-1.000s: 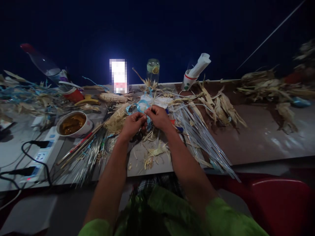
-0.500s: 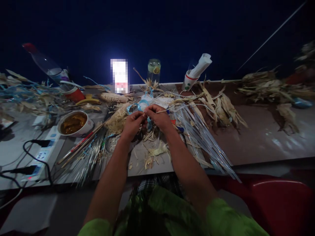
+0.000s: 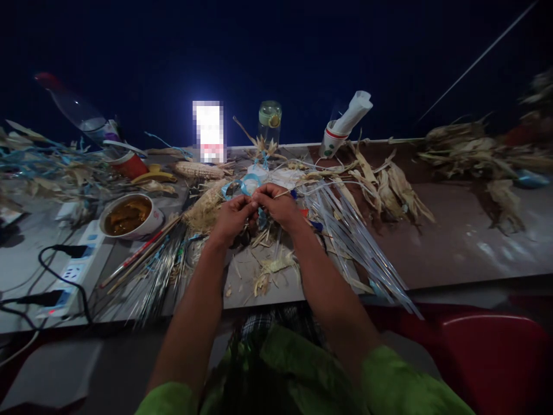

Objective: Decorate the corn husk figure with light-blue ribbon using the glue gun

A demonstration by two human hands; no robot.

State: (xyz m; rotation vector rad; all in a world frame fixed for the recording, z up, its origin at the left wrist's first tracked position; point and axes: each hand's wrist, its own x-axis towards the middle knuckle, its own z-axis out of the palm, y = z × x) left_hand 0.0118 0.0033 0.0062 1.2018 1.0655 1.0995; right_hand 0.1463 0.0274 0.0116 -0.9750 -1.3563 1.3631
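Observation:
My left hand and my right hand meet over the middle of the table, thumbs and fingertips pinched close together. From my right hand a thin pale strand runs out to the right. What lies between the fingertips of my left hand is too small to make out. Just beyond the hands is a loop of light blue ribbon. Left of them sits a clump of straw-coloured fibre. Scraps of dry husk lie on the table below my wrists.
At left are a bowl of brown liquid, a power strip with plugs, and thin wires. Clear rods and corn husks lie right. A corn cob, jar and paper cup stand behind.
Both hands stay pinched together in nearly the same place. The whole view has shifted very slightly, and the pale strand by my right hand sits a little differently.

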